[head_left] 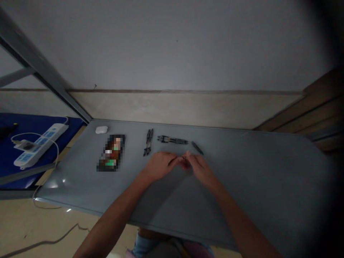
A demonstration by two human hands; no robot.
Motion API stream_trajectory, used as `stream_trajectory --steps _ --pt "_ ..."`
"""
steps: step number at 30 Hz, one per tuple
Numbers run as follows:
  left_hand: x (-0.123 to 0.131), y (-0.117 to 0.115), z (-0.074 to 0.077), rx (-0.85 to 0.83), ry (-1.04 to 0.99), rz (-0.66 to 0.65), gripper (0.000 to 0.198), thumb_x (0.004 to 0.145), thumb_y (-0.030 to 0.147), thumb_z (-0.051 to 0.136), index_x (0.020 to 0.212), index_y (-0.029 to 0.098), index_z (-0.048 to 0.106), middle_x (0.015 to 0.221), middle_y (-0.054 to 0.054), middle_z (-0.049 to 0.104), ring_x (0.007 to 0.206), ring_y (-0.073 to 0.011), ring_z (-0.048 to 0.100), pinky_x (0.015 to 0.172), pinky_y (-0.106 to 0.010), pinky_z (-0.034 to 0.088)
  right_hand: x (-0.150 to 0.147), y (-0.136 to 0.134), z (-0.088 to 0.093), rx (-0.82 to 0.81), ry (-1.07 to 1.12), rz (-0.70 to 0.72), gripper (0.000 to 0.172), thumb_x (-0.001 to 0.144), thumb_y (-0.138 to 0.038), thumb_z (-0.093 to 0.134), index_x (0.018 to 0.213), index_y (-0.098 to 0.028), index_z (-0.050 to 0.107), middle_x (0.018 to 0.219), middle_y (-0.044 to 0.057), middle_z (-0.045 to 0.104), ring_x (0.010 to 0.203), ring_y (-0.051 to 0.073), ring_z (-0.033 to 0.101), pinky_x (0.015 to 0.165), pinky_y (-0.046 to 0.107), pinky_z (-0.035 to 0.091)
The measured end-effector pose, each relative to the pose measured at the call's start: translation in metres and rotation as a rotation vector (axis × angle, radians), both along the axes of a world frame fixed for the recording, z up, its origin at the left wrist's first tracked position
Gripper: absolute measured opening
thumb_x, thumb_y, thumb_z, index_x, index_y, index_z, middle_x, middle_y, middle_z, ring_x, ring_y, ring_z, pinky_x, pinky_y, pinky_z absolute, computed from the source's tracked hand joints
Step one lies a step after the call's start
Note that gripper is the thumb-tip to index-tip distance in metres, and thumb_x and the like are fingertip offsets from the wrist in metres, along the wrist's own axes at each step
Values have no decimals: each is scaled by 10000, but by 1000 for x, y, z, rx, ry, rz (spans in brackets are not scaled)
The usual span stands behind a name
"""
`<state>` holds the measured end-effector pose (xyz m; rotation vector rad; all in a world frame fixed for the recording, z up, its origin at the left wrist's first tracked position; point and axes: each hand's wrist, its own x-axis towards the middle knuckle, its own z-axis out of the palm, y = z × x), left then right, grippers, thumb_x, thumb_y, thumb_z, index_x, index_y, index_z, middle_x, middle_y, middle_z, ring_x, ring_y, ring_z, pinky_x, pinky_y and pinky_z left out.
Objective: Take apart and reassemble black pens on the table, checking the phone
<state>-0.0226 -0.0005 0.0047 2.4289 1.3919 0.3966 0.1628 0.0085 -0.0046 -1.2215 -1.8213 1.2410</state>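
Observation:
My left hand [162,165] and my right hand [201,169] meet above the grey table [252,186], their fingertips pinched close together. Whatever lies between the fingers is too small and dark to make out; a reddish patch shows below them. Just beyond the hands a bundle of black pens [173,140] lies sideways. A second group of black pens [148,143] points away from me, left of that bundle. One single dark pen [197,147] rests at a slant close to my right fingertips.
A white earbud case [101,129] and a blurred-out phone-like slab [110,154] lie at the table's left. Farther left, a white power strip [40,147] with cables sits on a blue surface [10,157]. A wall [172,107] closes off the back; wooden boards [303,107] stand at right.

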Motion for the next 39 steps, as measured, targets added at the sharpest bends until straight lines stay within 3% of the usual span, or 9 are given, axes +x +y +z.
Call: stream_trajectory --steps 4,7,9,13,15,21,24,29,39 --pt "1 0 1 -3 30 75 540 996 523 256 817 194 645 776 -43 707 714 -174 660 642 -260 410 13 14 -10 410 -259 -380 419 938 -529 428 813 -198 654 740 79 637 702 226 583 723 361 466" --pt "1 -1 2 -16 13 128 493 999 510 271 918 214 657 783 -30 715 725 -179 673 648 -257 423 25 24 -22 580 -451 -509 372 874 -507 556 1031 -182 647 977 139 642 952 298 556 902 454 426" --pt "2 -1 2 -23 -20 150 449 1002 493 285 1017 234 652 823 -19 726 761 -178 684 670 -252 438 32 28 -28 568 -531 -498 324 865 -461 580 1002 -176 654 1037 163 619 1014 320 523 935 483 400" --pt "1 -1 3 -33 -87 146 402 1003 464 313 1085 257 648 899 -3 736 824 -169 692 716 -242 460 33 27 -26 460 -507 -525 226 891 -385 530 826 -196 634 863 136 634 903 298 548 871 477 422" --pt "0 -1 4 -37 -105 147 390 1001 455 332 1070 253 658 900 -3 737 825 -166 690 726 -240 464 30 25 -19 408 -368 -575 220 883 -398 545 878 -193 626 861 131 657 851 274 573 818 436 446" --pt "0 0 3 -14 -113 167 394 1004 437 332 1038 239 671 867 -7 729 763 -152 676 706 -236 462 19 15 6 81 120 -293 284 812 -434 652 995 -217 670 805 34 661 691 170 584 643 292 453" --pt "0 2 1 -7 -94 175 396 1003 437 331 1023 232 669 851 -8 725 753 -153 674 690 -234 457 18 12 9 32 210 -269 243 817 -390 652 991 -222 685 684 -9 592 633 145 534 605 268 416" --pt "-1 2 -1 -9 -72 190 400 1003 444 327 1021 232 665 831 -8 722 753 -155 676 677 -232 451 19 12 9 68 218 -303 163 814 -311 614 928 -213 677 685 -8 583 621 139 510 597 263 395" --pt "0 0 -1 -17 -63 134 384 1007 430 324 1020 229 651 859 -19 720 782 -157 678 713 -236 465 15 9 9 44 87 -232 186 812 -328 627 950 -217 682 644 -14 561 550 134 482 512 251 361"
